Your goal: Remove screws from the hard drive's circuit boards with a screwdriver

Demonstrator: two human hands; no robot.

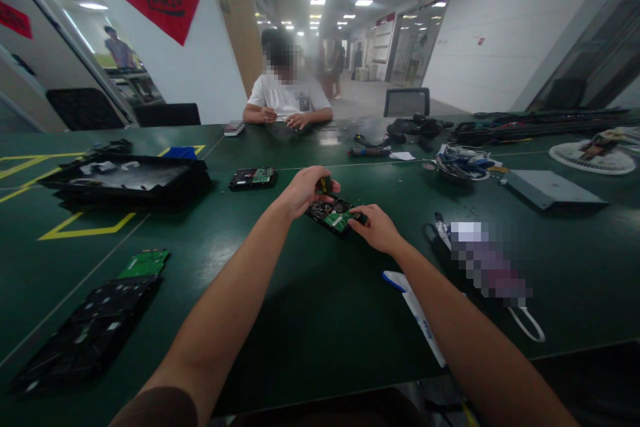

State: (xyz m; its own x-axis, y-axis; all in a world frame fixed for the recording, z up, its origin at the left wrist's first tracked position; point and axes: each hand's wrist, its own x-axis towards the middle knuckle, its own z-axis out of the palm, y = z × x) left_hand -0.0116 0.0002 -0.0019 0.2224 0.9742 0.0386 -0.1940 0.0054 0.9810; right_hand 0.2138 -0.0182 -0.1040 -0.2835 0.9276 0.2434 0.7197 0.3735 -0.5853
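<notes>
While the left hand (311, 188) closes around a black-and-yellow object (325, 185) over the far left part of an open device (327, 215), the right hand (376, 228) grips a small dark piece (360, 217) at its right end. The device is mid-table, circuit board (337, 221) up; another device (253, 178) lies farther left.

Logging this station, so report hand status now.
Left hand: on dark tool, at device's upper edge. Right hand: at its lower right. Open device: green board showing, on table between hands. Nothing visible blocking.
</notes>
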